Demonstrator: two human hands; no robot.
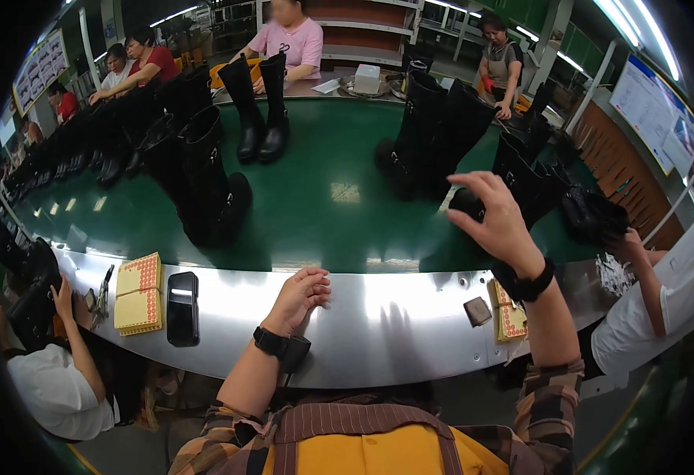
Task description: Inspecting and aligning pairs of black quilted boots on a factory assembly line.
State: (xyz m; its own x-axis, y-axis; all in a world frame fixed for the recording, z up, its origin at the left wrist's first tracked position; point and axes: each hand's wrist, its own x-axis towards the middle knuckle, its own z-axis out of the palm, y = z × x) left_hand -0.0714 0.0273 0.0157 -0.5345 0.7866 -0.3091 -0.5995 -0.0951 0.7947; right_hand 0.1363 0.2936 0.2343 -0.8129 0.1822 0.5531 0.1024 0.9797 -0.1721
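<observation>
My right hand (493,218) is raised at the far side of the metal ledge, thumb and fingers spread, with nothing in it. Just beyond it stand tall black boots (521,178) with buckled straps; the hand covers part of a boot toe, and I cannot tell whether they touch. Over the ledge, my left hand (298,297) is loosely bent with small gaps between the fingers, and nothing shows in it. A dark band with a small black block circles my left wrist, and a black band circles the right one. The nearest item left of that hand is a black phone (182,309).
More black boots stand on the green belt (323,214): a pair (197,174) at left, another (264,111) farther back. The metal ledge (379,332) carries yellow card stacks (138,294) and a small brown square (477,311). Co-workers handle footwear close on both sides.
</observation>
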